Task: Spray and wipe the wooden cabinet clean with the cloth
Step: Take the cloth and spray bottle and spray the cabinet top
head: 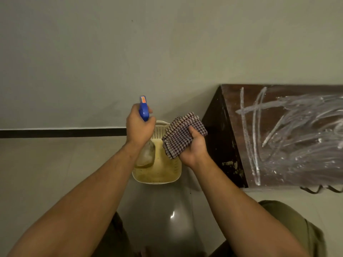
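Observation:
My left hand [139, 127] grips the neck of a spray bottle [144, 108] with a blue trigger head and a clear body that hangs below the wrist. My right hand [193, 147] holds a folded checked cloth [182, 133], brown and white, just right of the bottle. Both hands hover over a cream basket. The dark wooden cabinet [289, 130] stands to the right, its top smeared with white streaks and dust. Neither hand touches the cabinet.
A cream perforated plastic basket [157, 175] sits on the tiled floor below my hands, against the pale wall [130, 52] with its black skirting strip [61, 133]. The cabinet's dark side panel [220, 141] faces the basket. My knees show at the bottom.

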